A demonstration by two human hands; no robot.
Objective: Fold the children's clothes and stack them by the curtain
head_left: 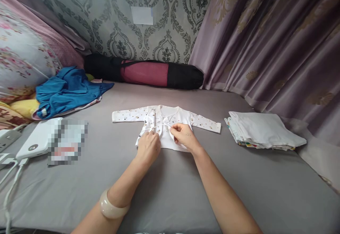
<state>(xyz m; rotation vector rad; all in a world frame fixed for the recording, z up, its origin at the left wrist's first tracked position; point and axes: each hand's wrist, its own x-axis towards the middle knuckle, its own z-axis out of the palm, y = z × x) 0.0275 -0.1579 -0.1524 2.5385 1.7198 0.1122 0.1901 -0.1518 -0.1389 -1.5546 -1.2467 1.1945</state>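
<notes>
A small white baby shirt (170,142) with a scattered print lies spread on the bed, its sleeves stretched out to both sides. Thin white ties (165,124) run across its front between my two hands. My left hand (149,144) is closed over the shirt's left front, on a tie; its fingertips are mostly hidden under the knuckles. Thumb and fingers of my right hand (185,137) pinch a tie at the middle of the front, close to the edge of the overlapping panel.
To the right lies a stack of folded cloths (265,129). On the left are a blue garment (70,88), a white power bank (39,138) with cables, and a blurred-out packet (69,141). A black and maroon roll bag (145,72) rests along the wall. Curtains (252,39) hang at right.
</notes>
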